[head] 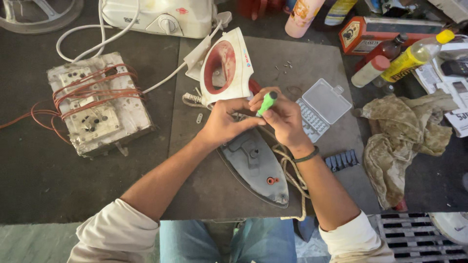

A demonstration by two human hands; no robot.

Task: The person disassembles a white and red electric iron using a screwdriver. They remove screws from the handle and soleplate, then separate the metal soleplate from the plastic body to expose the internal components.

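A dismantled clothes iron lies on a dark mat (312,63). Its metal soleplate (256,168) points toward me, and its white and red plastic cover (226,65) stands tilted just behind my hands. My right hand (282,117) grips a green-handled screwdriver (266,103), tip down at the back of the soleplate. My left hand (224,122) rests beside it, fingers on the soleplate's rear end near the screwdriver tip. The tip itself is hidden by my fingers. A braided cord (292,175) loops along the soleplate's right side.
An open clear bit case (321,104) and a strip of bits (342,159) lie to the right. A crumpled rag (404,136), bottles (409,58) and a red tin (370,31) crowd the far right. A dirty switchboard with red wires (95,102) sits left. Small screws (283,65) lie behind.
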